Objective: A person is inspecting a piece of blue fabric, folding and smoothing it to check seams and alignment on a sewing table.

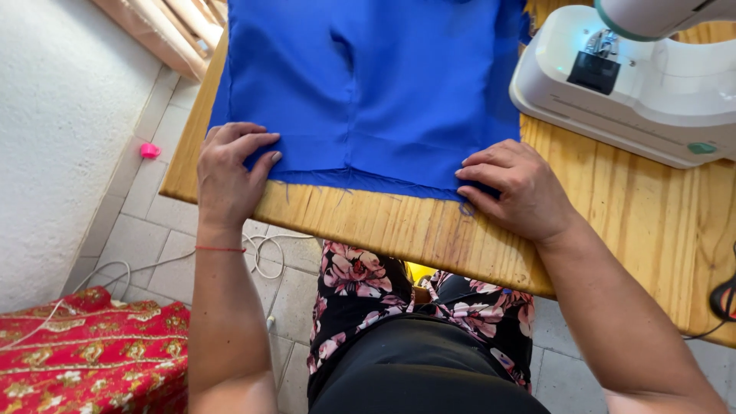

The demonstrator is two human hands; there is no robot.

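A piece of bright blue fabric (376,84) lies spread flat on a wooden table (613,222). My left hand (230,172) rests on the fabric's near left corner, with the fingers pinching its edge. At the near right corner, my right hand (517,188) presses down with curled fingers on the frayed hem. Both hands hold the cloth against the tabletop close to the table's front edge.
A white sewing machine (636,77) stands on the table at the right, just beyond the fabric. A red and gold patterned cloth (92,356) lies at the lower left. A white cable (261,253) and a small pink object (149,150) lie on the tiled floor.
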